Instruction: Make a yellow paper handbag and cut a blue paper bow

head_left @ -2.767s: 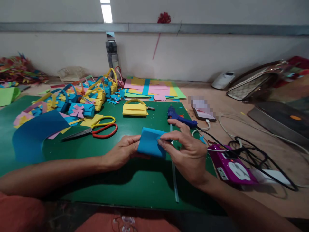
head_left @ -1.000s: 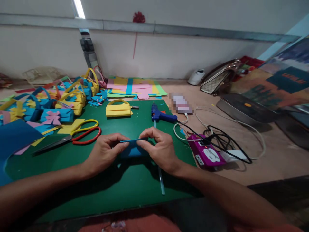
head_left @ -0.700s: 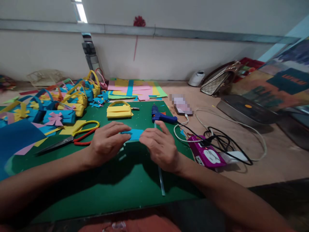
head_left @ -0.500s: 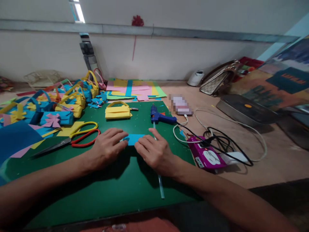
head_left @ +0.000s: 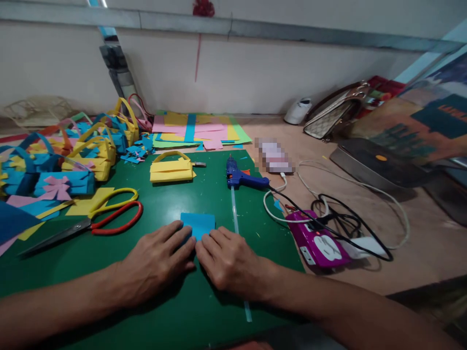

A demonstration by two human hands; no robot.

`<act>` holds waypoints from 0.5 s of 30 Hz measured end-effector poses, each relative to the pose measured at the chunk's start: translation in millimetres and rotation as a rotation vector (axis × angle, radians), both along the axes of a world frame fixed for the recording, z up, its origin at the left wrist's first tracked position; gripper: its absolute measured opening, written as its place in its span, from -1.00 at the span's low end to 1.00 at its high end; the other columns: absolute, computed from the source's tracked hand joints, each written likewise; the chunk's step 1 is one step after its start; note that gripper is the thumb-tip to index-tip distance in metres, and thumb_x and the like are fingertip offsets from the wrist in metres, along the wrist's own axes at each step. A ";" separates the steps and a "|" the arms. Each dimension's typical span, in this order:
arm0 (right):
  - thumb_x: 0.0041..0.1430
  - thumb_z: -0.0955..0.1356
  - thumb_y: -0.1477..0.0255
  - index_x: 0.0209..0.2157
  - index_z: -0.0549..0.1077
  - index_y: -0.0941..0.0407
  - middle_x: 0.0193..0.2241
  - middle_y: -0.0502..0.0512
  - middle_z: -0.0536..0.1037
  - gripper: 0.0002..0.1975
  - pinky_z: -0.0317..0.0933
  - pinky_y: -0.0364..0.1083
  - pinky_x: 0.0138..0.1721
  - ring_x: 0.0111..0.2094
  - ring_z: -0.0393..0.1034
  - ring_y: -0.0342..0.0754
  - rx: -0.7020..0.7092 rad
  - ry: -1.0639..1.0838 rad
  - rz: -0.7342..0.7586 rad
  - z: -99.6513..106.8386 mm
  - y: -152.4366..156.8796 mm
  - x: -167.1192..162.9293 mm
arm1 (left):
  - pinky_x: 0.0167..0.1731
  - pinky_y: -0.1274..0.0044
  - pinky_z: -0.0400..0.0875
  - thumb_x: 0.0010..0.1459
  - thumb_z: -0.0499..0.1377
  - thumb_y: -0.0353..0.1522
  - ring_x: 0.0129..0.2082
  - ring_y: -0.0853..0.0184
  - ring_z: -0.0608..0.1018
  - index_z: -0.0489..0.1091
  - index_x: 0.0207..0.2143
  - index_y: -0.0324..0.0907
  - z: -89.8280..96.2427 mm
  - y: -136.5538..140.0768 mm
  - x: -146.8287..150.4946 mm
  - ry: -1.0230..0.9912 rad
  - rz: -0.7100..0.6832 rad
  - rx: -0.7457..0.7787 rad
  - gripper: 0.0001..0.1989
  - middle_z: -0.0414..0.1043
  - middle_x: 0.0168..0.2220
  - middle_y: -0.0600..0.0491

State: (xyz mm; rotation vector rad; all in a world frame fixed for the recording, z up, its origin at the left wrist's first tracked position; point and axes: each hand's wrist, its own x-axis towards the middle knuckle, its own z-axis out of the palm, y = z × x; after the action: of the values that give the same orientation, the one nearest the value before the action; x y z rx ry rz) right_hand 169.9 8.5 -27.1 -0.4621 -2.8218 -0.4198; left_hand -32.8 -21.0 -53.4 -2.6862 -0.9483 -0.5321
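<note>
A small piece of blue paper [head_left: 200, 222] lies on the green mat [head_left: 175, 316], its near edge under my fingers. My left hand [head_left: 158, 260] holds the left near corner, fingers close together. At the right near corner my right hand [head_left: 231, 262] grips the same edge with curled fingers. Both thumbs are mostly hidden. Left of my left hand rest scissors [head_left: 116, 214] with one yellow and one red handle loop. Beyond the paper sits a yellow paper handbag [head_left: 171, 171]. A blue glue gun [head_left: 248, 180] lies farther right, its clear glue stick running toward me beneath my right forearm.
Several finished paper bags [head_left: 65, 184] crowd the left side. Coloured paper sheets [head_left: 204, 129] are stacked at the back. On the right are a phone [head_left: 275, 155], a purple power strip [head_left: 317, 243] with tangled cables, and a dark case [head_left: 372, 163].
My hands and the blue paper have come nearer to me, and more of the paper shows beyond my fingers. The camera view has tilted down slightly.
</note>
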 end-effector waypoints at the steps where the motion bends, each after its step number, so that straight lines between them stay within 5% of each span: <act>1: 0.19 0.14 0.61 -0.38 0.42 0.25 -0.55 0.13 0.42 -0.76 0.11 -0.05 -0.51 -0.53 0.29 -0.04 -0.006 -0.005 0.008 0.1 -0.2 0.4 | -0.05 0.28 0.41 0.25 -0.01 -0.25 -0.04 0.14 0.45 0.39 -0.14 -0.29 -0.9 -2.3 1.4 0.005 0.023 -0.022 -0.67 0.46 -0.11 -0.14; 5: 0.18 0.14 0.62 -0.33 0.43 0.30 -0.54 0.17 0.45 -0.74 0.12 -0.05 -0.53 -0.53 0.32 -0.02 -0.012 0.004 0.032 1.9 -0.9 1.0 | 0.00 0.21 0.35 0.17 -0.01 -0.05 0.07 0.02 0.35 0.36 -0.07 -0.28 -2.5 -9.1 3.6 0.040 0.070 -0.115 -0.48 0.39 -0.01 -0.18; 15: 0.13 0.14 0.63 -0.22 0.45 0.37 -0.34 0.38 0.56 -0.69 0.30 0.05 -0.36 -0.31 0.46 0.11 -0.081 -0.049 -0.030 5.5 -14.2 2.5 | 0.09 0.19 0.21 0.13 -0.04 0.03 0.23 -0.08 0.07 0.26 0.07 -0.31 -2.3 -14.1 4.5 0.063 0.074 -0.175 -0.33 0.25 0.10 -0.25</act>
State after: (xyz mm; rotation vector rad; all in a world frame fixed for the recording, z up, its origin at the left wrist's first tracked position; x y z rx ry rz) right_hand 172.4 -5.7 -21.6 -0.5176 -2.8913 -0.3276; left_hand -28.3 -35.1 -55.7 -2.7884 -1.1198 -0.3628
